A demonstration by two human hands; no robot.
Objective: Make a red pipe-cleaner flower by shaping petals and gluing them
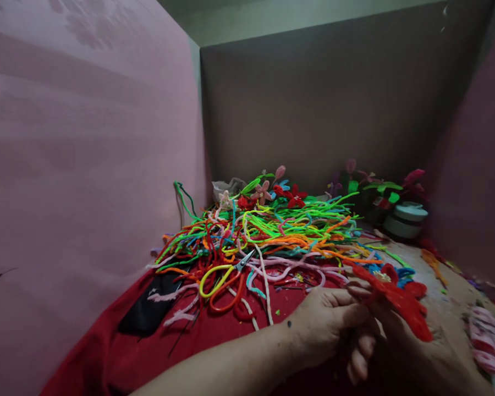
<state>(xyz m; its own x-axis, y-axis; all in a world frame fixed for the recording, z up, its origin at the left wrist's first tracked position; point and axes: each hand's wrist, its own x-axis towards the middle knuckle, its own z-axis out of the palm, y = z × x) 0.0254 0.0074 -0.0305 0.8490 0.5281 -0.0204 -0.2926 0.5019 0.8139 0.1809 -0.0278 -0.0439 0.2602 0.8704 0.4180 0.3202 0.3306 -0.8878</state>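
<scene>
A red fuzzy flower [410,302] with a pale yellow centre is held up at the lower right. My left hand [328,322] reaches in from the bottom, its fingers closed at the flower's underside, near the base. Behind the petals, my right hand [412,346] is partly hidden, and its fingers meet the left ones under the flower. Left of the hands, scissors [226,280] with one yellow and one orange handle lie on the red cloth [136,363], beside a heap of coloured pipe cleaners [272,231].
A black phone [148,308] lies at the left on the cloth. Finished fuzzy flowers [262,192] rest on the back of the heap. A lidded round container [405,220] stands at the back right. Something pink [487,341] lies at the right edge. Pink walls rise on both sides.
</scene>
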